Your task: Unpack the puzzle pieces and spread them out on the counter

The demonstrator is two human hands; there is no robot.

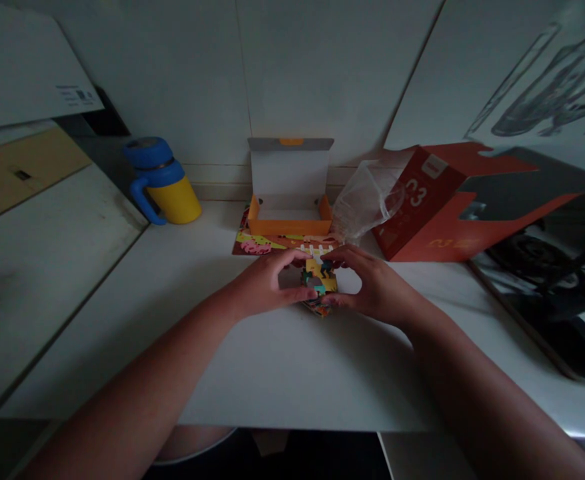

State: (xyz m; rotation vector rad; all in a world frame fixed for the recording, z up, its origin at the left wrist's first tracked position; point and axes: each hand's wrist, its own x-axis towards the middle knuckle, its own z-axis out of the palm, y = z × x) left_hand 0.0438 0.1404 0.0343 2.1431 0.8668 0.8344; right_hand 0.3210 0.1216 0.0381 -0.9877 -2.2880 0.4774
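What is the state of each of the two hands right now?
Left hand: holding a small stack of colourful printed cards.
Right hand: holding the same stack, from its right side.

Room to pass runs from the near edge of the surface [292, 380], between the forearms [172, 360], up to the illustrated stack [320, 273]. The orange box [290, 227], plastic bag [365, 200] and red box [439, 223] bar the far edge's middle and right; the blue-and-yellow jug [169, 187], its left corner.

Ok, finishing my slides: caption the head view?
Left hand and right hand hold small illustrated pieces before an open orange box.
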